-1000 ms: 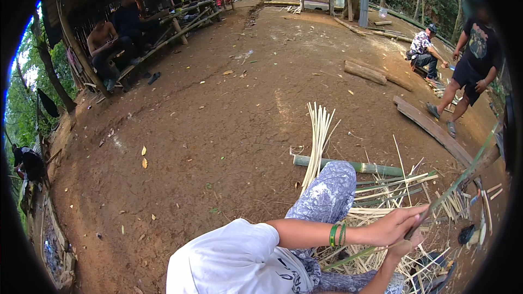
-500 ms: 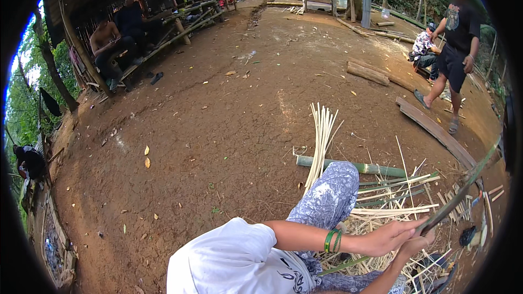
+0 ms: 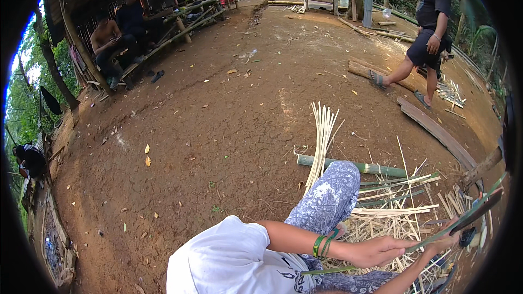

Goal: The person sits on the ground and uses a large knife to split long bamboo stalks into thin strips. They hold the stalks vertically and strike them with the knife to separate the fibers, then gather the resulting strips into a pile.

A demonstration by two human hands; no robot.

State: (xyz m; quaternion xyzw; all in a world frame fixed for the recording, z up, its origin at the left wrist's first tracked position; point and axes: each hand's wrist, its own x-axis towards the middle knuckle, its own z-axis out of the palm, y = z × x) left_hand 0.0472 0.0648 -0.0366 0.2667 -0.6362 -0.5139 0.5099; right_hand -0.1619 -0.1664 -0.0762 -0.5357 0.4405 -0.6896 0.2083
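Note:
My left hand (image 3: 376,251), with green bands at its wrist, is closed round a long green bamboo strip (image 3: 420,244). The strip's tail comes out behind that hand over my patterned trousers. Farther along the strip, my right hand (image 3: 444,241) is closed round the base of a dark, knife-like blade (image 3: 479,211), which points to the far right and lies against the strip. The handle is hidden in my fingers. Below both hands lies a heap of pale bamboo shavings (image 3: 376,227). Beside my knee stands a bundle of thin pale strips (image 3: 322,141).
A green bamboo pole (image 3: 381,169) lies beyond my knee. A long plank (image 3: 436,128) and logs (image 3: 362,71) lie farther right. A person in dark clothes (image 3: 433,27) walks there. Others sit on a bamboo bench (image 3: 174,38) under a shelter at the far left.
My right hand has slid outward along the strip, away from my left hand, and the dark blade now shows apart from the strip. The walking person has moved left, hiding the crouching one.

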